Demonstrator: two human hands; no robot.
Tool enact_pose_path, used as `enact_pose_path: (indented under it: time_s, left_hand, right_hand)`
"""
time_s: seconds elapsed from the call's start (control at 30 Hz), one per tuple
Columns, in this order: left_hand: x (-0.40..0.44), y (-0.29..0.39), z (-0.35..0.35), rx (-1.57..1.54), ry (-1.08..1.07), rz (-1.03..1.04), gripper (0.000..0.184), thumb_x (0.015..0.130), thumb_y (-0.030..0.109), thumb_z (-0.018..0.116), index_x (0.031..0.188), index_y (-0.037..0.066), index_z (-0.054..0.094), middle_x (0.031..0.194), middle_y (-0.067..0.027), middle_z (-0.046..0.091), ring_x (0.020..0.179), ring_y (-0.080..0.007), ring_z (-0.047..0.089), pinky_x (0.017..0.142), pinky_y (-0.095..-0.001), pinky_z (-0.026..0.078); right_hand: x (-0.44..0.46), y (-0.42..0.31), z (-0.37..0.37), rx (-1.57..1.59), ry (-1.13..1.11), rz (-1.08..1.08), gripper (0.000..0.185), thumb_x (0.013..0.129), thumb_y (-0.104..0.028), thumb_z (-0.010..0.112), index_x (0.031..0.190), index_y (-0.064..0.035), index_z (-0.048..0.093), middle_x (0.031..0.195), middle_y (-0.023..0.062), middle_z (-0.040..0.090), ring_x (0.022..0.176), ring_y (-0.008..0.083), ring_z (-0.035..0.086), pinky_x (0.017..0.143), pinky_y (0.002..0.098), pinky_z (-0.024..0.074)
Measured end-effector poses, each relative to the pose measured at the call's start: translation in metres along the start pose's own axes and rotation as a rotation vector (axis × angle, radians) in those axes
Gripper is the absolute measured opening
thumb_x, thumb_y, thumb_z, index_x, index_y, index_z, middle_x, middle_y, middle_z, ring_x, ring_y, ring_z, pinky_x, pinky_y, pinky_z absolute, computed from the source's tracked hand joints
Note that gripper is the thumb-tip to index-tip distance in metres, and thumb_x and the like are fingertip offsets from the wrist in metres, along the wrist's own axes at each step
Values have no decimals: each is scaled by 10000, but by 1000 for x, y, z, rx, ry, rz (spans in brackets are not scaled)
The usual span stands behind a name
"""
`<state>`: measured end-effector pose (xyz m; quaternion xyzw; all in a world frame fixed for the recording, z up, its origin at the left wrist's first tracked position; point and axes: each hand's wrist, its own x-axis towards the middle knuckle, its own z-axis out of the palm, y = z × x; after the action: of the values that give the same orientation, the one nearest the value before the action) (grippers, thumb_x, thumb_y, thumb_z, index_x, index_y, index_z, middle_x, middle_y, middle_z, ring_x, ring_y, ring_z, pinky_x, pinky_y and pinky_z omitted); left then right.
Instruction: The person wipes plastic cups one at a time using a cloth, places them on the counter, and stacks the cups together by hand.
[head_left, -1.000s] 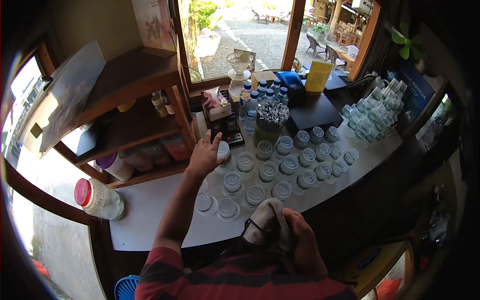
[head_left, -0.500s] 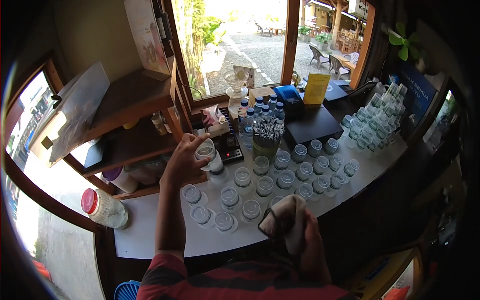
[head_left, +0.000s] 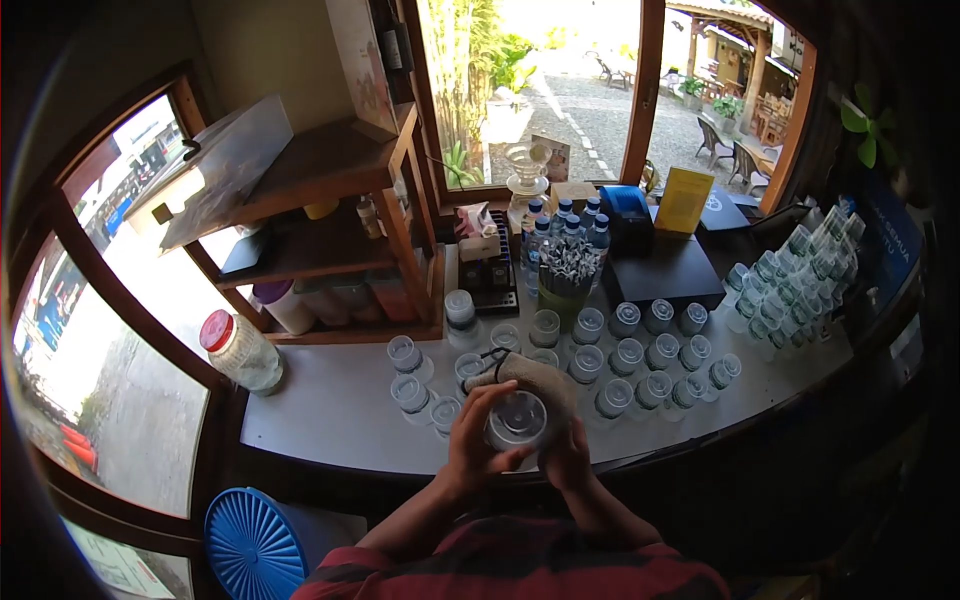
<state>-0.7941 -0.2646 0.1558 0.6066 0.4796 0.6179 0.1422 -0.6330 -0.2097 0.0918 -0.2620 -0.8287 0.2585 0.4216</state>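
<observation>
My left hand (head_left: 474,438) has its fingers curved around a clear glass (head_left: 518,420), held in front of my chest with its round end facing me. My right hand (head_left: 568,455) grips a beige cloth (head_left: 548,382) with a dark edge, bunched behind and beside the glass. How far the cloth touches the glass is hard to make out. Several upside-down glasses (head_left: 614,398) stand on the white counter (head_left: 330,410) just past my hands. One glass (head_left: 460,308) stands farther back, by the black tray.
A jar with a red lid (head_left: 240,350) stands at the counter's left. Water bottles (head_left: 537,250) and a holder of sachets (head_left: 566,265) are at the back, near a black box (head_left: 665,275). Glasses stacked in a pile (head_left: 795,280) rise at the right. A blue lid (head_left: 255,545) is low left.
My left hand has brought the glass from the back left of the counter to my chest. My right hand has moved the cloth up against it. The view has shifted left.
</observation>
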Motion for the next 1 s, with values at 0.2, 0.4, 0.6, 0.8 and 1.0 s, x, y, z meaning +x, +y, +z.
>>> enact_pose_path:
  time_s: [0.2,0.4,0.6,0.8,1.0]
  left_hand:
    - [-37,10,11,-250,43,-303,825,788,507,785,1344,-35,504,1207,-151,605,1156,-222,580,982,-344,448]
    - [-99,14,-9,-324,-374,-503,884,724,453,865,1344,-76,524,1260,-144,618,1205,-224,569,1051,-364,413]
    - [-145,-18,-86,-497,340,-559,884,682,354,916,1339,-31,467,1161,-145,634,1110,-256,635,981,-375,495]
    - [-155,-109,-154,116,524,-545,757,777,195,831,1361,-7,395,1213,-123,538,1140,-222,560,1025,-353,425]
    - [-102,-68,-146,-48,377,-321,816,814,380,796,1381,-13,362,1277,-147,482,1214,-247,502,1054,-395,391]
  right_hand:
    - [-11,-19,5,1023,27,387,405,1036,-258,488,1343,5,468,1244,126,566,1192,265,548,985,360,442]
    - [-13,10,-8,1049,-297,976,352,1039,-359,498,1165,-42,584,1045,46,604,908,131,580,779,281,482]
    - [10,1,1,1586,-270,1337,503,1012,-413,514,1323,-17,510,1198,120,590,1117,227,575,975,347,449]
    - [15,11,6,1537,-113,937,599,996,-432,530,1403,-12,403,1279,138,540,1195,255,524,1026,353,399]
    - [27,-33,49,920,-282,379,716,981,-452,546,1483,-6,296,1360,155,491,1273,284,474,1077,358,349]
